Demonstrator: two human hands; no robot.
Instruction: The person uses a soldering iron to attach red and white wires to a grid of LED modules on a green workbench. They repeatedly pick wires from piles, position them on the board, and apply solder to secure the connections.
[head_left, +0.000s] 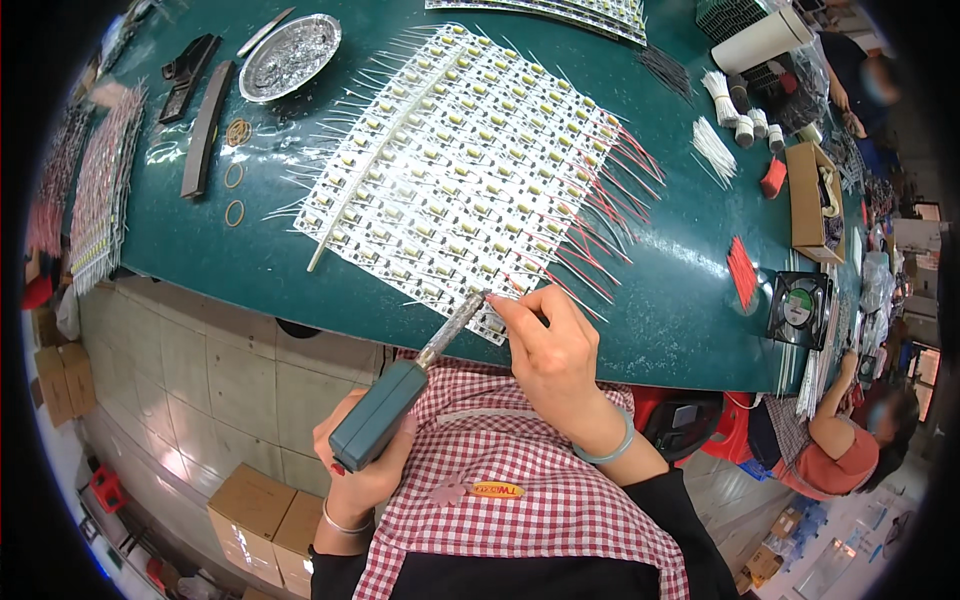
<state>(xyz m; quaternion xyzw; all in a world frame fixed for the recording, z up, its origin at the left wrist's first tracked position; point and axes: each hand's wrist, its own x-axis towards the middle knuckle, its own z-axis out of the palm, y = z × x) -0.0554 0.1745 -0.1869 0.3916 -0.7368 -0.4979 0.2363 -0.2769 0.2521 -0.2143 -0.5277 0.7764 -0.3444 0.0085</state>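
My left hand (368, 482) is wrapped round the dark green body of a soldering gun (382, 412). Its metal barrel points up and away, with the tip at the near corner of a large panel of white circuit boards (440, 165). Right at that tip, my right hand (555, 345) pinches thumb and forefinger together over the panel's near edge; what they hold is too small to make out. Rows of small yellowish components cover the panel. Red wires (600, 215) stick out along its right side, and pale wires fringe the left. A thin stick (385, 150) lies across the panel.
A metal dish (290, 58) stands at the far left beside a dark bar (208, 130) and rubber bands (234, 175). To the right are a red wire bundle (741, 273), white wire bundles (713, 150), a fan (800, 308) and a cardboard box (815, 205). Other people sit at right.
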